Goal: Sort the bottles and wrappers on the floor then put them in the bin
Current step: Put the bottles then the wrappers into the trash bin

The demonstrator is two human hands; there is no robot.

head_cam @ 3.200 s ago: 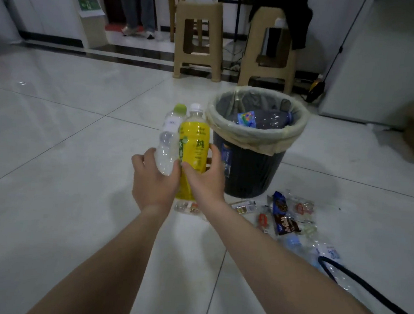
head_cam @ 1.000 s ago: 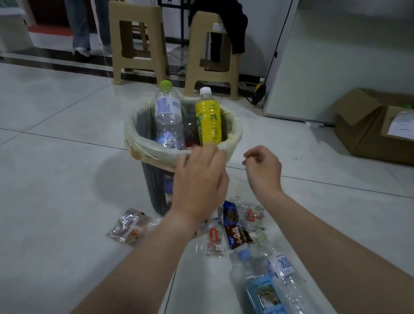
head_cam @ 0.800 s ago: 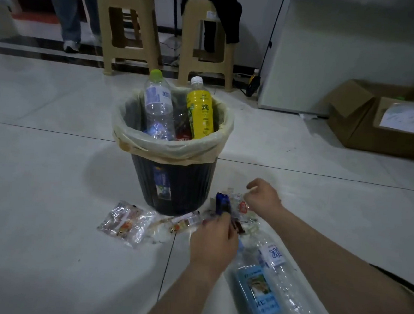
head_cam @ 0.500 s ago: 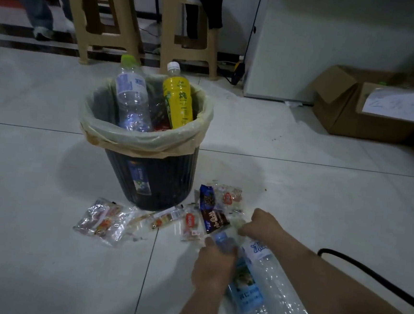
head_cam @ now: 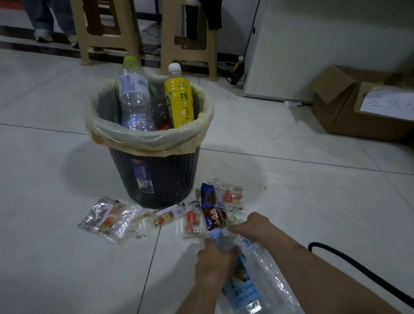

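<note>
A black bin (head_cam: 164, 175) with a pale liner stands on the tiled floor. A clear bottle with a green cap (head_cam: 134, 98) and a yellow bottle (head_cam: 179, 99) stand upright inside it. Two clear plastic bottles lie on the floor in front of me. My left hand (head_cam: 214, 262) grips the blue-labelled bottle (head_cam: 242, 285) near its neck. My right hand (head_cam: 252, 226) grips the top of the other clear bottle (head_cam: 272, 280). Snack wrappers (head_cam: 211, 207) lie scattered at the bin's foot, with more wrappers (head_cam: 106, 219) to the left.
Two beige plastic stools (head_cam: 100, 17) stand behind the bin, and a person's legs (head_cam: 41, 4) show at the far left. An open cardboard box (head_cam: 370, 106) sits at the right by a white cabinet. A black cable (head_cam: 365, 278) crosses the floor near my right arm.
Both hands let go of the green-capped and yellow bottles in the bin, then came down to the floor. They now hold the two clear bottles lying there.
</note>
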